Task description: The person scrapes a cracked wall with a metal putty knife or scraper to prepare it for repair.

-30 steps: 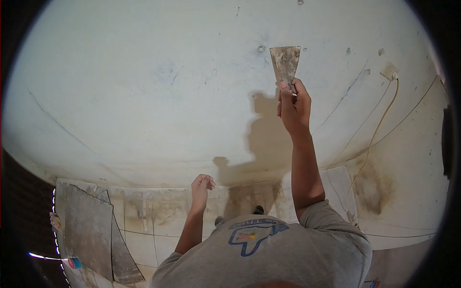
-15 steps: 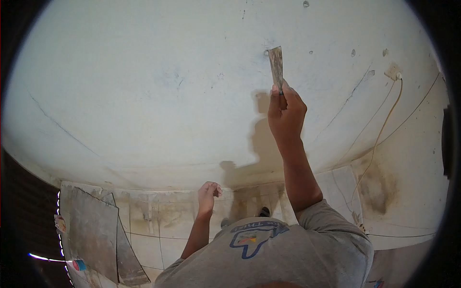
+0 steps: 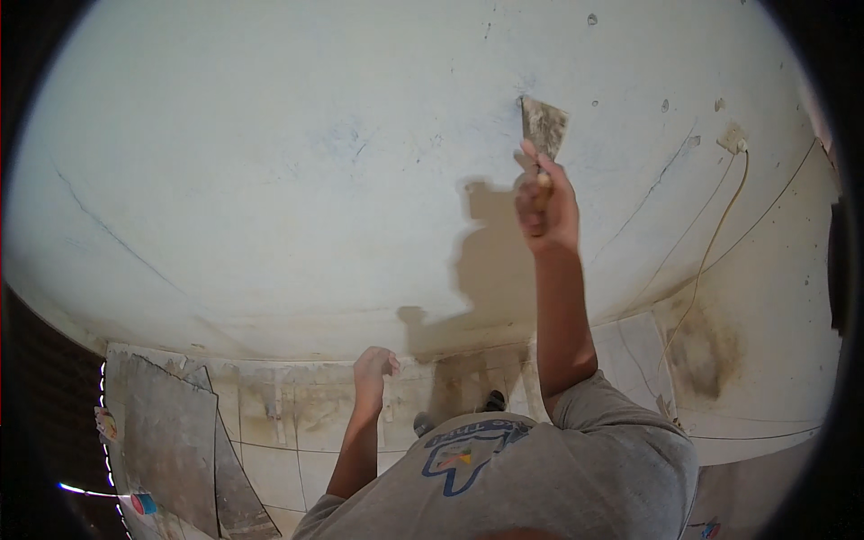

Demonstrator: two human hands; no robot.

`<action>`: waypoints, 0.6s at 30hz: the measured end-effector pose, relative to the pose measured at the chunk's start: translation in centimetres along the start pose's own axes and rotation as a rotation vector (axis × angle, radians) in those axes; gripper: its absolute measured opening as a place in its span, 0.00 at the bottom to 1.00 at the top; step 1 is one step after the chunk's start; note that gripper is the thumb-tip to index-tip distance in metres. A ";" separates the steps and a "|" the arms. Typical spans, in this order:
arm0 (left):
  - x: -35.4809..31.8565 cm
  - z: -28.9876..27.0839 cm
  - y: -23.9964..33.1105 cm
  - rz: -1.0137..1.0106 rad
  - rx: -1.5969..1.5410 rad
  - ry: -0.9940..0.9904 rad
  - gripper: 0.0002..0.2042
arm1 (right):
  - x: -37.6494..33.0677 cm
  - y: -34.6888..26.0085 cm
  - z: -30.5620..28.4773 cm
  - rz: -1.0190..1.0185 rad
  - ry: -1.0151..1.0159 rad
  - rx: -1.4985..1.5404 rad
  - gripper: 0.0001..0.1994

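My right hand (image 3: 549,202) is raised against the pale wall and grips a putty knife by its handle. The broad, stained blade of the putty knife (image 3: 544,126) points upward, its flat face turned toward me and one corner beside a small dark mark on the wall (image 3: 522,97). Part of the handle shows between my curled fingers. Lower down, my left hand (image 3: 373,364) hangs in front of the wall's base with its fingers loosely curled in. Nothing shows in it.
A socket with a plug (image 3: 734,139) and dangling cord (image 3: 711,238) is on the right wall. Worn grey boards (image 3: 171,432) lean at the lower left. Fine cracks (image 3: 108,229) and small holes (image 3: 665,106) mark the wall. My shoes (image 3: 493,400) stand on the tiled floor (image 3: 270,459).
My right hand has turned the putty knife from nearly edge-on to show its flat face, shifting it slightly right and down. My left hand has moved a little left.
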State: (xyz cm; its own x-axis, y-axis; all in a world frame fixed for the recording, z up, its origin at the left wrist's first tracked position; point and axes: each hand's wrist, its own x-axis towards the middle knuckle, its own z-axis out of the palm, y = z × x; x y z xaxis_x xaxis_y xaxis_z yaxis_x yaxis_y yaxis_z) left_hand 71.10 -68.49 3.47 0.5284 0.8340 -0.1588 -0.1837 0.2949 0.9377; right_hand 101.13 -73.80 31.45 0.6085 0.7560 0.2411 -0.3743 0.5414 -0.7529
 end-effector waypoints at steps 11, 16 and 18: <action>-5.2 2.3 -3.7 -0.130 0.008 -0.097 0.15 | -9.0 12.9 -7.7 0.655 -0.774 -0.869 0.15; -5.0 6.2 -8.0 -0.525 0.301 -0.252 0.25 | -19.3 18.2 -11.3 0.504 -1.220 -1.713 0.14; -5.0 8.1 -9.5 -0.584 0.387 -0.304 0.29 | -18.8 20.5 -14.4 0.784 -1.566 -1.733 0.14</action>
State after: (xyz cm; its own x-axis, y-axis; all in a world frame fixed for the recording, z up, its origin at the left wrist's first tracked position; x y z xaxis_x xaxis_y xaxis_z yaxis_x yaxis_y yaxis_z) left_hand 76.95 -79.21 -2.11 0.6658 0.4115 -0.6224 0.4695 0.4172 0.7781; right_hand 92.06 -82.20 2.63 -0.3110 0.6154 -0.7243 0.9455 0.1229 -0.3015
